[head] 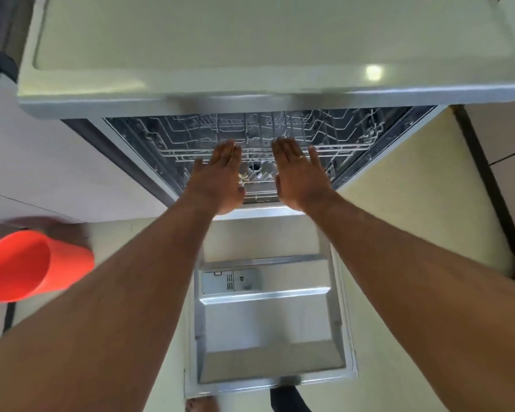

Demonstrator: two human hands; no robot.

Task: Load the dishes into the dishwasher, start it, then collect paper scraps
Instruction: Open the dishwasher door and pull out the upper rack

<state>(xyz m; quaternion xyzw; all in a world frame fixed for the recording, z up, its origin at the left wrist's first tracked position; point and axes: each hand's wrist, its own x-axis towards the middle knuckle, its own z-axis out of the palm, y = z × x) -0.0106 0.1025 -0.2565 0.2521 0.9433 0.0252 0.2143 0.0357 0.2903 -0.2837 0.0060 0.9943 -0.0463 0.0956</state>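
Note:
The dishwasher (250,81) stands open below me, its door (268,328) folded down flat toward my feet. Inside, the wire upper rack (339,135) looks bare of dishes. My left hand (220,176) and my right hand (298,173) reach side by side to the rack's front edge, fingers straight and flat, holding nothing. Whether the palms touch the wire I cannot tell. An orange plastic cup (33,266) lies on its side at the far left, mouth toward me.
The dishwasher's white top fills the upper view. The detergent compartment (229,281) sits in the inner door panel. Pale floor lies on both sides of the door; a dark strip (488,185) runs along the right. My feet show at the door's near edge.

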